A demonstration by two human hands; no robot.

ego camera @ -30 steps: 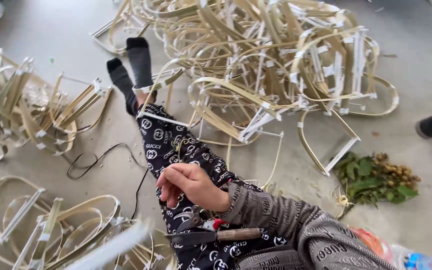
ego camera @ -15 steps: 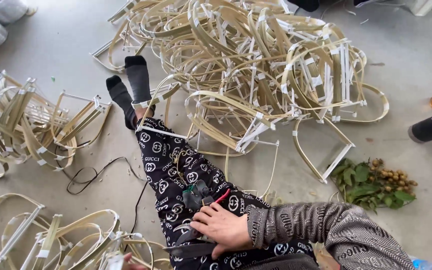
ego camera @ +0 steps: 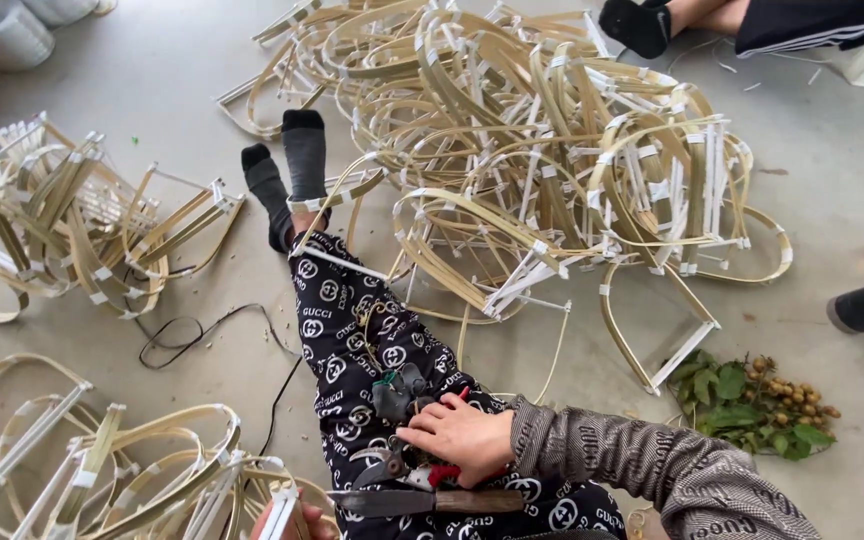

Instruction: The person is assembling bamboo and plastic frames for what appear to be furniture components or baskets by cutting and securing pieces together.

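Observation:
I sit on the floor with my legs stretched out in black patterned trousers (ego camera: pixel 352 330) and grey socks. My right hand (ego camera: pixel 457 440) rests on my lap, its fingers curled over red-handled cutters (ego camera: pixel 439 472). A knife with a wooden handle (ego camera: pixel 432 500) lies across my lap just below that hand. Only a sliver of my left hand (ego camera: pixel 287 522) shows at the bottom edge, against a bent bamboo frame (ego camera: pixel 202 470) bound with white tape; its grip is hidden.
A big heap of bent bamboo frames (ego camera: pixel 552 170) lies ahead, with smaller piles at the left (ego camera: pixel 72 230). A black cable (ego camera: pixel 202 330) runs beside my legs. Leafy twigs with brown fruit (ego camera: pixel 752 395) lie right. Another person's foot (ego camera: pixel 642 25) is top right.
My right hand has dropped from a raised position down onto my lap and the tools there. The view has tilted further forward over the heap.

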